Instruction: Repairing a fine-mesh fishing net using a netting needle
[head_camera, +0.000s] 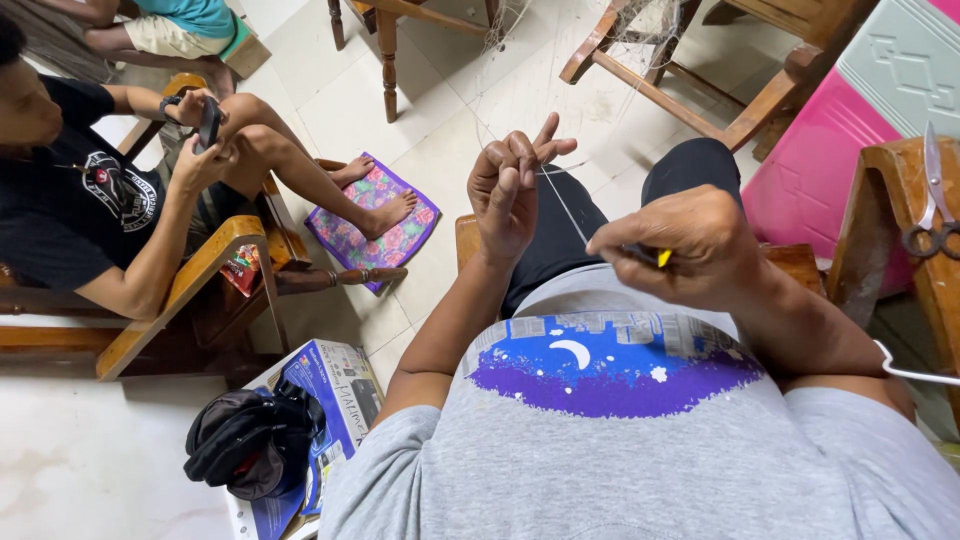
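Pinching a thin white thread (566, 205) between both hands above the lap.
Left hand (508, 190) is curling closed around the thread's upper end, while right hand (690, 245) is gripping a small yellow tool (661, 257) at its lower end; scissors (933, 205) are resting on a wooden chair arm (900, 235) to the right, and another person is sitting nearby, holding a phone (209, 122).

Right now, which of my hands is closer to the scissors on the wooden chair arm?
The right hand. It sits over your lap, pinching a yellow tool, with the scissors farther out on its side. The left hand, holding the thin line, is farther away across your lap.
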